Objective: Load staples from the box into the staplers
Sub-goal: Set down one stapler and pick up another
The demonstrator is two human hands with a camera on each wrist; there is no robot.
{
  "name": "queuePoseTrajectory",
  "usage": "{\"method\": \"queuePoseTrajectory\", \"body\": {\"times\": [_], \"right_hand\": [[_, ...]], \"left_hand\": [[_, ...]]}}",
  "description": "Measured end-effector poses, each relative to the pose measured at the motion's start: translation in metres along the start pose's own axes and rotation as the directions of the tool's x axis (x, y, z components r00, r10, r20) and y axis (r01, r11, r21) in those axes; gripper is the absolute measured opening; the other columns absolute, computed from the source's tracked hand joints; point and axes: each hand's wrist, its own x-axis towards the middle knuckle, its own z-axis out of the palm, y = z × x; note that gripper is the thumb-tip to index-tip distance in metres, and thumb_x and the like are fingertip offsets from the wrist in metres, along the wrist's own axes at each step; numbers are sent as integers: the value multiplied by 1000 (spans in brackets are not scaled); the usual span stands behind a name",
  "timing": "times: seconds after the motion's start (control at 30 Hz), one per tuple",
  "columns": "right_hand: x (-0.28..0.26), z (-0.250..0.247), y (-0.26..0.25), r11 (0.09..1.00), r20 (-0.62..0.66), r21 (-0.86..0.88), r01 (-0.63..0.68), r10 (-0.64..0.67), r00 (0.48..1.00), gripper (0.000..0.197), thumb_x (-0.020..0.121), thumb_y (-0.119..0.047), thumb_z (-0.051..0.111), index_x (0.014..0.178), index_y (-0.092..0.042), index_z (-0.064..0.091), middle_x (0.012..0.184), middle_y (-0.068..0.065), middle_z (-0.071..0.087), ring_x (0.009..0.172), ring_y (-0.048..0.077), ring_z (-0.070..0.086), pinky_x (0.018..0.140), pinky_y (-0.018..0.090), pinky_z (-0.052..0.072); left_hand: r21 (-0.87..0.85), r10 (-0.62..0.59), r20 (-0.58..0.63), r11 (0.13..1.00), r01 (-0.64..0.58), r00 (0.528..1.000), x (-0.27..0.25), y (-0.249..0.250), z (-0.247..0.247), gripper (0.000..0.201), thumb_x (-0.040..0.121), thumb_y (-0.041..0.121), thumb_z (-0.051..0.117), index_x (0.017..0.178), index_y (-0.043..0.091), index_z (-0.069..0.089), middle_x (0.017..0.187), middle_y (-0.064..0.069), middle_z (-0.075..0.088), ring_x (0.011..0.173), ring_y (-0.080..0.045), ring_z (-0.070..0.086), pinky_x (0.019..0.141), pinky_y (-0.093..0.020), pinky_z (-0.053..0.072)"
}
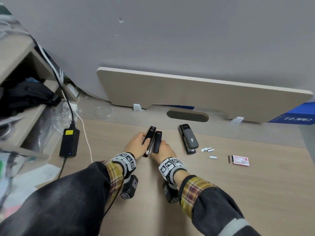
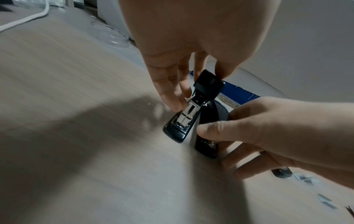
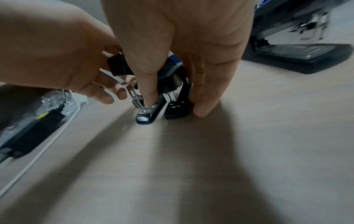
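The left hand (image 1: 136, 145) pinches the raised top of an opened black stapler (image 1: 148, 143) on the desk (image 1: 238, 193); the right hand (image 1: 163, 152) grips a closed black stapler (image 1: 157, 142) just beside it. The staple box (image 1: 240, 161) lies well right, loose staple strips (image 1: 207, 149) nearby.

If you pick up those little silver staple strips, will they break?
Probably. The staple strips already lie in short separate pieces beside the staple box, so they likely snap easily. They look thin and flat on the desk, so probably light and fiddly to pinch.
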Motion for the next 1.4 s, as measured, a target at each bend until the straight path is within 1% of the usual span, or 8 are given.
{"method": "queuePoseTrajectory", "body": {"times": [0.27,0.4,0.57,0.83,1.0,1.2,1.3,1.4], "right_hand": [[-12,-29,51,994,-63,107,5,1,998,25,84,-36,51,93,-13,52,84,8,62,84,33,62,69,35,51],[-33,-46,80,996,-24,-48,70,-71,997,21,82,-41,52,83,-21,47,78,2,60,81,30,60,66,33,48],[-50,-68,118,962,29,-186,200,-199,980,17,79,-39,54,89,-26,53,96,0,65,91,25,60,67,30,42],[-70,-56,186,992,-61,-88,91,-97,993,30,80,-37,65,102,-19,55,101,1,55,91,23,59,70,31,44],[-69,-55,210,997,-116,-30,71,-75,990,19,83,-28,66,101,-25,63,103,-3,50,92,19,57,73,27,42],[-59,-57,220,998,-108,-15,64,-66,992,15,82,-33,67,97,-31,66,99,-8,51,92,14,55,73,28,44],[-57,-58,224,998,-143,-1,62,-62,988,12,81,-31,69,92,-29,66,94,-9,52,89,13,55,69,27,42],[-57,-56,227,998,-170,17,67,-63,983,10,81,-29,69,91,-28,66,93,-10,52,87,13,55,67,26,40]], "left_hand": [[179,255,-217,959,-218,942,-16,20,-1,19,87,21,51,105,18,54,106,-1,53,97,-23,54,77,-35,45],[304,479,38,830,-467,877,-23,43,8,32,81,20,54,113,19,54,113,1,51,106,-21,49,81,-35,47],[325,473,426,715,-619,771,-34,64,52,55,80,33,63,132,28,45,128,3,45,117,-19,43,94,-36,44],[265,517,391,729,-632,761,-65,89,120,31,89,32,56,115,15,49,113,-4,54,101,-26,51,88,-36,41],[180,440,316,842,-508,841,-69,105,121,32,76,34,57,102,19,47,105,0,56,93,-26,57,77,-33,45],[-168,144,153,979,-118,978,-64,102,116,18,61,28,59,79,23,57,76,6,64,77,-20,60,70,-32,48],[-481,-63,128,869,118,990,-56,97,108,16,54,8,60,68,15,64,72,-6,67,76,-28,64,72,-40,54],[-668,-268,277,636,385,923,-51,90,103,30,66,-19,51,81,2,65,80,-19,66,76,-34,66,75,-45,59]]}}
